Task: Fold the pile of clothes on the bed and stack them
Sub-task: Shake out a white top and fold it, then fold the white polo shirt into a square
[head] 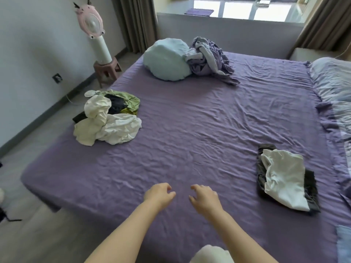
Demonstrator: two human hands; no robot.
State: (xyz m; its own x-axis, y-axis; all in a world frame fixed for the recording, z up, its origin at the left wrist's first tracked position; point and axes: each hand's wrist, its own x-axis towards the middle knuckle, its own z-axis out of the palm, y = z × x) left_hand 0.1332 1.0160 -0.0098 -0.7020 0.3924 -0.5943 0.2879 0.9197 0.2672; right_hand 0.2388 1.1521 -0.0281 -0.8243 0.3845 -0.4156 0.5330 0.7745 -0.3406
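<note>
Plainly, we hold our left hand (158, 194) and right hand (205, 198) over the bed (190, 130), fingers loosely curled on nothing, the unfolded pile of clothes (108, 120) far left, the folded stack (284, 177) right, its black lower garment half hidden.

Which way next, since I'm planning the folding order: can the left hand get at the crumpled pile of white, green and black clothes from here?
Probably yes: the left hand holds nothing, and only bare purple sheet lies between it and the pile, though it looks a long stretch.
</note>
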